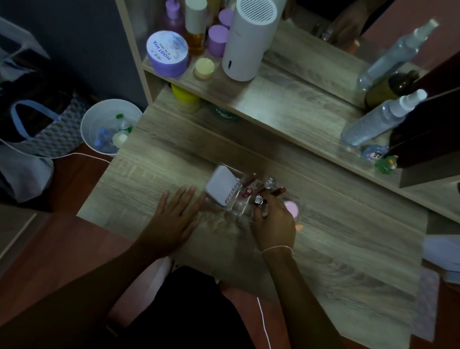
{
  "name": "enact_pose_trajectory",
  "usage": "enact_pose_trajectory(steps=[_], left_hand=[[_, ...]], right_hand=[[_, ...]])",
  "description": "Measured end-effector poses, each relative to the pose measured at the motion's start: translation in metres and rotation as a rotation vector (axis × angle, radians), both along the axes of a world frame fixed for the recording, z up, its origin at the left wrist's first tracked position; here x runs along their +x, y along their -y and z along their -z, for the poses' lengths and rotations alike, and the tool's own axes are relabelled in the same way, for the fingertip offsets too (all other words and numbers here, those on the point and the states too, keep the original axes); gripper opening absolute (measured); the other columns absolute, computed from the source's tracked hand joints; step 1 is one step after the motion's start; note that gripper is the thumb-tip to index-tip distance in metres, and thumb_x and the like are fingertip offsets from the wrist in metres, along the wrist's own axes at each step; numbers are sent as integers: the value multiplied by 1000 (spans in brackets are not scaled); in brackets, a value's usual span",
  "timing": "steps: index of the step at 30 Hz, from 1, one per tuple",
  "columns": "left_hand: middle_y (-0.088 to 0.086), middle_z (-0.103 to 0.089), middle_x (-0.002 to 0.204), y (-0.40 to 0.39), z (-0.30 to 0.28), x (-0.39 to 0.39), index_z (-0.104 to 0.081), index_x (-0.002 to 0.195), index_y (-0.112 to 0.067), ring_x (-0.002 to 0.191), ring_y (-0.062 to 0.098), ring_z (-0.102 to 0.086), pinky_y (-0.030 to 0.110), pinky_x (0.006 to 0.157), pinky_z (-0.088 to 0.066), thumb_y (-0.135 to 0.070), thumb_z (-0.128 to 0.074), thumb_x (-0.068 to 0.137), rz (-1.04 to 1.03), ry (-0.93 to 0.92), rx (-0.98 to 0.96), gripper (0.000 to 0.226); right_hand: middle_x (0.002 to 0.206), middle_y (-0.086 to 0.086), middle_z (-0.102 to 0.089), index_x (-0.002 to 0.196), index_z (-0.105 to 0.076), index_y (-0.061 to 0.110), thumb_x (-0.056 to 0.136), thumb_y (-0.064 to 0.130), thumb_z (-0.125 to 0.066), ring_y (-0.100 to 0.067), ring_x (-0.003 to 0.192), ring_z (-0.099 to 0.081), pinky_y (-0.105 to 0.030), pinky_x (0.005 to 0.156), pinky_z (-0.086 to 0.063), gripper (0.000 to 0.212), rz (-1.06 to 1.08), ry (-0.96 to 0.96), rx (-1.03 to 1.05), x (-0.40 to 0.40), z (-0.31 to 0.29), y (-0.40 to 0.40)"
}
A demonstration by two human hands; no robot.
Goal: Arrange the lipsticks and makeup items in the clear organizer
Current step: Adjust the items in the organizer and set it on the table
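Flat and open, my left hand (176,213) lay palm-down on the desk (331,249), just left of the organizer (226,203). Inside it, a white compact (223,185) filled the left compartment; right of that I counted about three lipsticks (277,192), long axes leaning up-right. My right hand (274,226) curled over the organizer's right side, fingers closed around something I couldn't identify. A pink puff (291,207) lay just beyond.

The white square compact (223,185) standing in the clear organizer (219,207) reads "4U2skin" along its side. Up on the shelf, near its left edge, the purple round jar (167,53) has "MOIST HYA" printed on its lid; its smaller print is too blurred to read.
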State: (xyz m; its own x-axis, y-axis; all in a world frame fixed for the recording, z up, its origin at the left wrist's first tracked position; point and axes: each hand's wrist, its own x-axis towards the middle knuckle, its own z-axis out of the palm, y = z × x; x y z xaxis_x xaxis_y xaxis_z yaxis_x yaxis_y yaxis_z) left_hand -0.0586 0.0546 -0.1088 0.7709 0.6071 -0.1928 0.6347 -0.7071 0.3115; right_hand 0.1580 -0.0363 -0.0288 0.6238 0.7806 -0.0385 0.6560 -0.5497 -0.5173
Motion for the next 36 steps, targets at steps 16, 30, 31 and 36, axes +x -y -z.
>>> enact_pose_trajectory(steps=[16, 30, 31, 36], left_hand=[[18, -35, 149, 2, -5, 2, -22, 145, -17, 137, 35, -31, 62, 107, -21, -43, -18, 97, -2, 9, 4, 55], [19, -4, 154, 15, -17, 10, 3, 147, -7, 144, 27, -1, 43, 117, -5, -38, -27, 94, -65, 255, 22, 68], [19, -6, 154, 16, -20, 13, 1, 147, -7, 144, 28, -2, 42, 118, -3, -37, -31, 94, -42, 269, 35, 69], [18, -18, 153, 25, -23, 22, -14, 146, -6, 144, 30, -9, 51, 115, -17, -36, -31, 95, 232, 211, 110, 61]], right_hand=[[95, -12, -71, 105, -65, 11, 83, 7, -63, -30, 84, -66, -35, 70, -54, 22, -2, -25, -3, -1, -8, 5], [142, -26, -42, 135, -43, -3, 88, 16, -63, -40, 132, -39, -55, 107, -37, 55, -329, 182, -148, -29, 13, 62], [141, -27, -43, 134, -42, -5, 86, 17, -66, -41, 132, -39, -57, 106, -37, 58, -337, 199, -168, -30, 15, 65], [139, -31, -43, 133, -40, -9, 83, 20, -69, -45, 130, -40, -60, 103, -37, 64, -319, 183, -230, -29, 23, 71]])
